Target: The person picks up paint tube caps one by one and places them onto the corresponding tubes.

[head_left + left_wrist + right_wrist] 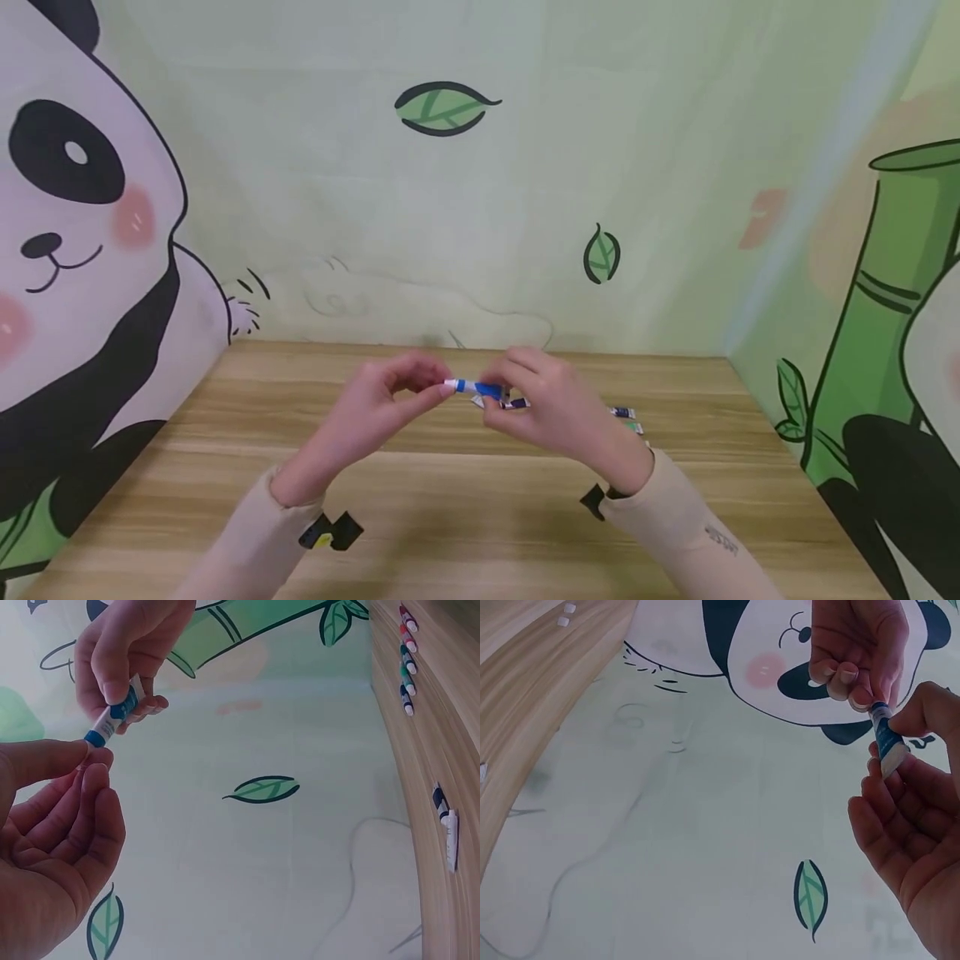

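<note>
A small blue-and-white paint tube (470, 387) is held in the air over the table, between both hands. My left hand (378, 404) pinches its capped end with thumb and fingertips, which hide most of the cap. My right hand (551, 404) pinches the body of the tube near its flat crimped end, thumb on one side and fingers behind. In the left wrist view the tube (105, 727) slants between the two hands, a blue band near the cap end. Below the hands lie a dark-labelled tube (440, 796) and a white tube (452, 844), touching or nearly so.
Several more paint tubes (407, 658) lie in a row on the wooden table (420, 517), partly behind my right arm in the head view. Two small whitish pieces (566, 615) sit on the wood. A panda-printed backdrop (300, 167) rises behind the table.
</note>
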Motion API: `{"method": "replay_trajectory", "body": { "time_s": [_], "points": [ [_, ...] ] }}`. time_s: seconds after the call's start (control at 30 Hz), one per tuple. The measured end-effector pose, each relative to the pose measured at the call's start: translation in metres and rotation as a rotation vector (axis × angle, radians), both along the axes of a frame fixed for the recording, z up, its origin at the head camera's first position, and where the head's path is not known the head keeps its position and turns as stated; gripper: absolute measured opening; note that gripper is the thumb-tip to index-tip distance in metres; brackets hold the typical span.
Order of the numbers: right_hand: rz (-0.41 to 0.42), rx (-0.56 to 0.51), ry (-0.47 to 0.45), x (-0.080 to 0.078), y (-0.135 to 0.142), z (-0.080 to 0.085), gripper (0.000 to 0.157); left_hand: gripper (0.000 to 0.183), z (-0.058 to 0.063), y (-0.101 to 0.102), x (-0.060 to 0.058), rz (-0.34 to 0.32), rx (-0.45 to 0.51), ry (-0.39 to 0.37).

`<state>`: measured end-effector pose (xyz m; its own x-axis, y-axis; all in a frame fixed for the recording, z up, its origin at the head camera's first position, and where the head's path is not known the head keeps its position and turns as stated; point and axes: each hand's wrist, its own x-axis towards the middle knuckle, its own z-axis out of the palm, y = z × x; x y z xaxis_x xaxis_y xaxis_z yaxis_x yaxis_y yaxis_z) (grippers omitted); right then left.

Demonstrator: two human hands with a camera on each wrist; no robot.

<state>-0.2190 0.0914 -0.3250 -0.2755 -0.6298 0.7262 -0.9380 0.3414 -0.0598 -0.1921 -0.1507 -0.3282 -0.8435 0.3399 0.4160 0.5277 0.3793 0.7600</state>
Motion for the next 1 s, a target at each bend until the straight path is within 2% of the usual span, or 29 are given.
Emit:
{"method": "replay_trajectory", "body": {
  "time_s": [0.07,0.23,0.4,0.5,0.7,0.87,1.0],
  "points": [
    [0.024,-0.024,-0.056,0.001,0.001,-0.003,0.011,0.011,-0.003,0.001,0.001,-0.014,-0.002,0.025],
    [0.057,-0.074,-0.273,0.002,0.006,-0.008,0.010,0.011,-0.006,0.004,0.003,-0.028,-0.007,0.077],
    [0.026,-0.081,-0.471,0.005,0.009,-0.009,0.006,0.010,-0.010,0.006,0.002,-0.027,-0.008,0.130],
    [-0.007,-0.093,-0.606,0.009,0.011,-0.010,0.009,0.009,-0.014,0.009,0.003,-0.027,-0.007,0.152],
    [-0.059,-0.187,-0.872,0.015,0.011,-0.009,0.016,0.009,-0.020,0.012,0.002,-0.034,0.024,0.162],
    [-0.096,-0.293,-0.962,0.018,0.007,-0.012,0.019,0.009,-0.024,0.014,0.003,-0.015,0.072,0.160],
    [-0.068,-0.329,-1.017,0.019,0.005,-0.016,0.021,0.009,-0.027,0.013,0.003,0.014,0.100,0.153]
  ]
}}
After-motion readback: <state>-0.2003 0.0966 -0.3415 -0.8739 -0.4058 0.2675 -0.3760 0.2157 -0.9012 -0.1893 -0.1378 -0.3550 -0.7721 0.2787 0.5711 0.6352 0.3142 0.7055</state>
